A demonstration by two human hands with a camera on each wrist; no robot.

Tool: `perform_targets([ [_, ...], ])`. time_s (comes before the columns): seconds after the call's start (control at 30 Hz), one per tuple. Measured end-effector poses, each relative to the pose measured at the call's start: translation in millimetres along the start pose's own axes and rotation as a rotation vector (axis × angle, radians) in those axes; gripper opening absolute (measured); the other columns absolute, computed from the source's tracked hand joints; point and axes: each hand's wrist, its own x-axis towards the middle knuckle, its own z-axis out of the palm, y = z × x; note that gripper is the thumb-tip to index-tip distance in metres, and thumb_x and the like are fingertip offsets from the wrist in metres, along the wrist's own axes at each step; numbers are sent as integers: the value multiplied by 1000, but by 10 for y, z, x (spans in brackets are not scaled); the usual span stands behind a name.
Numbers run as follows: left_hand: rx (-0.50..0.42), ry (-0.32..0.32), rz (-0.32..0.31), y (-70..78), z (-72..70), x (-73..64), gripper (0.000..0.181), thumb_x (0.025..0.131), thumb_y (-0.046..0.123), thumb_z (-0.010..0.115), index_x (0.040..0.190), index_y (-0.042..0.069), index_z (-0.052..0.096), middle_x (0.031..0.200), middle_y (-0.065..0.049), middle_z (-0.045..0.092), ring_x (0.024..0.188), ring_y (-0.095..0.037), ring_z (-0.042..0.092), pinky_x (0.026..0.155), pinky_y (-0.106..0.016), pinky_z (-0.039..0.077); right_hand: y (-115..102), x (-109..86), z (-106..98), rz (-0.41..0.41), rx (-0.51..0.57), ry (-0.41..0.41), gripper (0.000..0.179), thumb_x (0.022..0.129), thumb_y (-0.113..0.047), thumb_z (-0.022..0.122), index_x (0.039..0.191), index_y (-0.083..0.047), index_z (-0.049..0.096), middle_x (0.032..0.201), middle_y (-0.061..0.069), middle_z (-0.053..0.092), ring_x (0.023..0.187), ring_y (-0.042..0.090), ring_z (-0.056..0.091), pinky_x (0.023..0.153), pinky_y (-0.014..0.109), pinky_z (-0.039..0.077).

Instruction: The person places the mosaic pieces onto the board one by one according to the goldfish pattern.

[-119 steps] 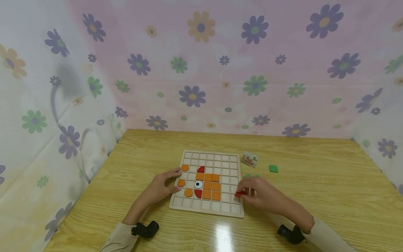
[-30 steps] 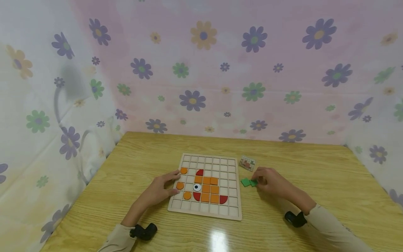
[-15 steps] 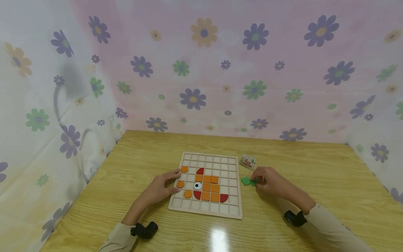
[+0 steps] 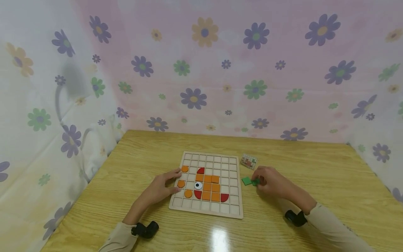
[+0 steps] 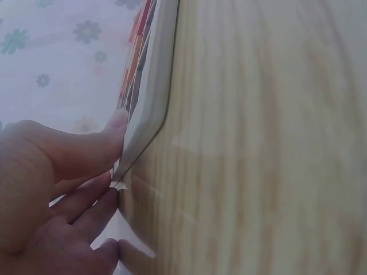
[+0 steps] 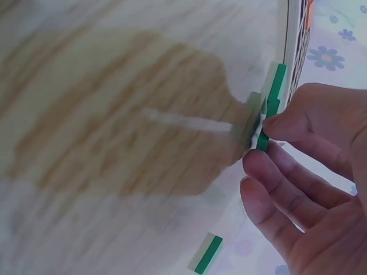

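In the head view my left hand (image 4: 160, 188) rests at the left edge of a wooden grid board (image 4: 225, 173), thumb and index finger spread along it. My right hand (image 4: 270, 182) pinches a green square tile (image 6: 265, 135) between thumb and fingers, low over the table just right of the board. A second green tile (image 4: 246, 181) lies against it, nearer the board. On the board sit several orange squares (image 4: 207, 187), three red quarter-circles (image 4: 225, 197), three orange discs (image 4: 188, 193) and a white eye disc (image 4: 198, 186).
A small card with a grid picture (image 4: 249, 161) lies beyond the board's right side. Another green tile (image 6: 209, 254) shows in the right wrist view, hidden by my right hand in the head view. Flowered cloth (image 4: 207, 70) hangs behind the wooden table (image 4: 151, 147).
Four seconds ago my right hand held a red quarter-circle at the board's right edge; that piece now sits on the board. The right hand has moved to the green tiles. The left stays put.
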Motion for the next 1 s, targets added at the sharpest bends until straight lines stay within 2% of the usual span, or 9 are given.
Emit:
perform_targets([
  [0.17,3,7,-7,19,-12,-4,51,85,12,72,133,4,55,147,-6,40,138,-30,28,108,-51,27,-36,9,-23,5,17,23,24,74,11,61,89,-6,69,86,2,59,64,7,48,52,23,43],
  [0.33,-3,6,-4,24,-15,-7,51,85,12,71,133,4,55,147,-7,40,138,-31,28,108,-51,27,-89,51,-26,-49,13,63,24,73,12,61,87,-6,68,85,3,59,66,9,52,52,22,45],
  [0.43,-6,4,-2,27,-7,0,51,85,11,71,133,4,55,147,-7,40,138,-31,28,108,-51,27,-135,90,-13,-76,12,73,22,74,11,62,86,-7,68,99,16,64,64,7,52,52,22,45],
  [0.5,-4,6,-1,30,0,5,51,85,11,72,132,4,55,147,-8,40,138,-31,28,108,-51,27,-174,125,-2,-69,14,64,21,76,9,62,86,-8,68,102,17,64,65,6,52,52,21,46],
  [0.57,-5,7,-3,29,6,11,51,84,11,72,132,4,56,146,-8,41,137,-32,29,108,-51,27,-214,168,5,-59,18,54,20,77,7,61,87,-9,68,102,15,64,65,5,52,53,22,46],
  [0.7,-1,-1,1,20,5,14,51,85,11,72,132,4,55,146,-7,41,138,-31,29,108,-51,27,-271,275,30,-57,15,41,18,79,5,62,89,-8,68,85,0,59,66,8,53,55,22,46],
  [1.0,10,8,-1,-32,18,26,51,84,14,72,132,7,56,146,-4,41,138,-29,29,108,-50,27,-317,524,148,-51,55,24,19,78,3,62,92,-9,68,88,-2,60,71,11,54,60,24,48],
])
